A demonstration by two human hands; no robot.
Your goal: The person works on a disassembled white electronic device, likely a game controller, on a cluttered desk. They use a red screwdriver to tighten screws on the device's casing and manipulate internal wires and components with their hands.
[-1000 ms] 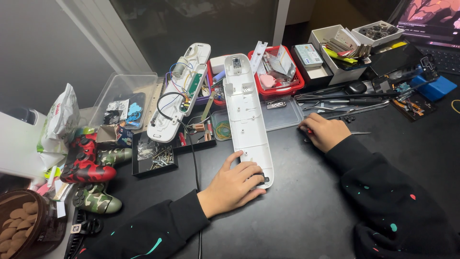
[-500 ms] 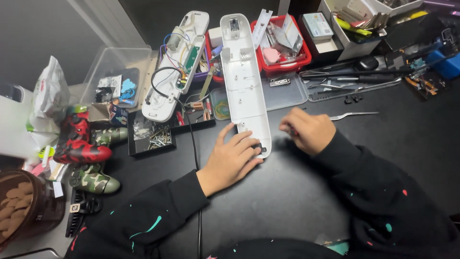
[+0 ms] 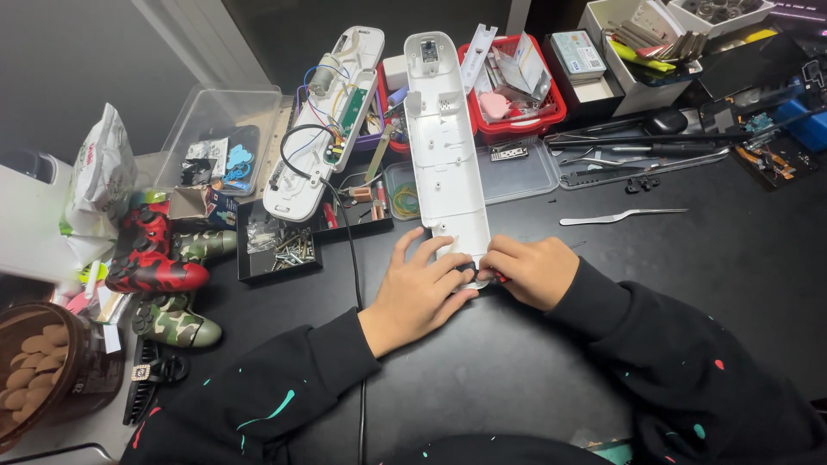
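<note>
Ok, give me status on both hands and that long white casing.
Left hand flat on near end of white casing. Right hand pinching something red-tipped at same end. Black cable alongside left hand.

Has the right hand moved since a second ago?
Yes. The right hand has come left from beside the metal spatula tool to the near end of the long white casing, meeting the left hand.

Single head cam, steep downward look onto a black desk.

Mounted on the wearer's head, facing forward and down; both sleeves enter from the bottom edge. Left hand (image 3: pixel 419 288) and right hand (image 3: pixel 527 270) sit low-centre, close to the lens, on the near end of a long white housing (image 3: pixel 444 138) running away from the camera. Bins and trays line the far top edge. No second view, so no overlap.
</note>
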